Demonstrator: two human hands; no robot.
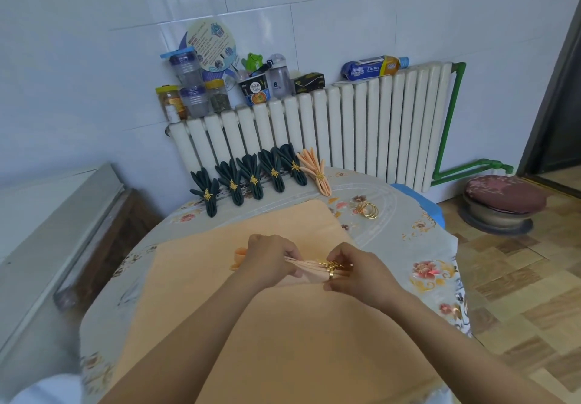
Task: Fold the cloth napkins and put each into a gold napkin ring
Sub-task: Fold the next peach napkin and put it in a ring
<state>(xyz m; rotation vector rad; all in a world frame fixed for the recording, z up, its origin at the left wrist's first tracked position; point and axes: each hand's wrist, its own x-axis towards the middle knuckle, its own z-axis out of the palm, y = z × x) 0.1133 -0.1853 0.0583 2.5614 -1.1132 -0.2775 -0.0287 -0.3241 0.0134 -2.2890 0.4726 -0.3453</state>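
Two bare hands meet at the middle of the round worktop (434, 246), which wears a grey floral tablecloth. From the head view, the left hand (270, 257) has its fingers curled tight round a pleated peach cloth napkin (309, 270), gripping the bundle near its left end, where a loop of fabric pokes out beyond the knuckles. The right hand (361, 273) pinches a gold leaf-trimmed napkin ring (333, 267) between thumb and fingertips, and that ring sits round the napkin bundle, just beside the left hand. Both hands hover over a large flat peach cloth (283, 325) spread across most of the worktop.

Along the far edge lies a neat row: five dark green fan-folded napkins (251, 180), each cinched in a gold ring, and at the row's right end one finished peach fan-folded napkin (316, 171), ringed likewise. To the right of them, a small cluster of spare gold rings (367, 209) rests on the tablecloth, well apart from the hands.

Behind the worktop stands a white ribbed radiator (345, 127), its top crowded with plastic jars (191, 89), a noodle cup (256, 90) and a blue pack of kitchen wipes (371, 68). A round maroon cushioned stool (503, 196) sits on the wood-pattern floor at right.
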